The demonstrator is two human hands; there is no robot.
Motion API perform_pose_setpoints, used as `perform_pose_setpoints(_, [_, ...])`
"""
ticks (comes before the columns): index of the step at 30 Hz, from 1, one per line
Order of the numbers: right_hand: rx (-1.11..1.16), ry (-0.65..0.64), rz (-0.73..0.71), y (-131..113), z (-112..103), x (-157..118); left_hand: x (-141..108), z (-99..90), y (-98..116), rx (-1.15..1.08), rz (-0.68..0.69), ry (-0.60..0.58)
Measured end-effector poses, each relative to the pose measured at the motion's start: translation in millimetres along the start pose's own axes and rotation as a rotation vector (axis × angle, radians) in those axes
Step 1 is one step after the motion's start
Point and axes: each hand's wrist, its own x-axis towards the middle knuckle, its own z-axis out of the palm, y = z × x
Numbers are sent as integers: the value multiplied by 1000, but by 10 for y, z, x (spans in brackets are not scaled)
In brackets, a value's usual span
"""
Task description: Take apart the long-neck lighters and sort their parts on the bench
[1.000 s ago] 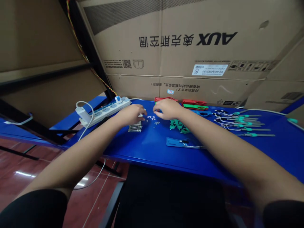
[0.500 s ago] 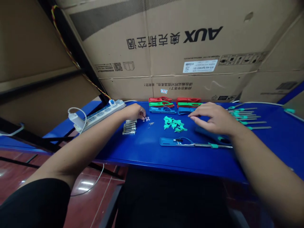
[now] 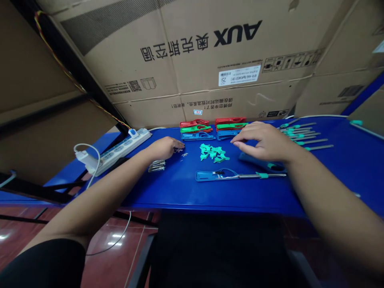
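My left hand [image 3: 163, 148] is low over a scatter of tiny pale parts [image 3: 179, 150], its fingers pressed together at the tips; anything in them is too small to make out. Small metal pins [image 3: 184, 155] lie just right of it. My right hand [image 3: 262, 142] hovers beyond the teal plastic pieces [image 3: 213, 153], thumb and forefinger nearly meeting in a pinch whose content I cannot see. Below the hands lies an opened blue long-nosed lighter shell [image 3: 205, 176] with wires and a metal tube [image 3: 249, 176]. Another blue handle [image 3: 261, 163] is partly under my right hand.
Stacked red, green and blue lighter shells [image 3: 196, 129] line the back, before a cardboard wall [image 3: 192, 76]. Silvery cylinders [image 3: 157, 165] lie by my left wrist. A power strip [image 3: 120, 150] is left; metal tubes with teal collars [image 3: 312, 141] are right.
The camera view has shifted slightly, moving the scene left and up. My left hand has spread further over the tiny parts; my right hand keeps its pinch and the laid-out pieces look unchanged.
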Motion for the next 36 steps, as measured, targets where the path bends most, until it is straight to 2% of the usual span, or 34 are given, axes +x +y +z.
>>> perform_pose_setpoints(4, [12,9,16,7,5,-8,-217,68,26,34,25,-7])
perform_pose_setpoints(7, [58,-38,25,1,23,8,-336,-8,36,64,57,2])
perform_pose_setpoints(9, [111,-168,30,-10,46,24,-340,-131,126,92,67,71])
perform_pose_setpoints(12, [183,-482,68,-39,83,32,-199,-343,442,87,100,220])
perform_pose_setpoints(13, [192,-574,97,-49,89,28,-121,-394,578,48,142,215])
perform_pose_setpoints(16, [197,-731,187,-72,69,4,137,-411,954,-64,307,18])
perform_pose_setpoints(18, [207,-728,187,-83,33,-8,270,-316,1107,-96,392,-37])
perform_pose_setpoints(20, [232,-671,123,-103,12,-3,335,-182,1166,-157,434,-35])
perform_pose_setpoints(24, [229,-575,-62,-199,99,47,298,19,1131,-278,384,-50])
perform_pose_setpoints(30, [71,-560,-63,-312,334,89,233,57,1168,-322,365,-65])
perform_pose_setpoints(36, [237,-471,-148,-303,306,78,220,44,1263,-280,321,-93])
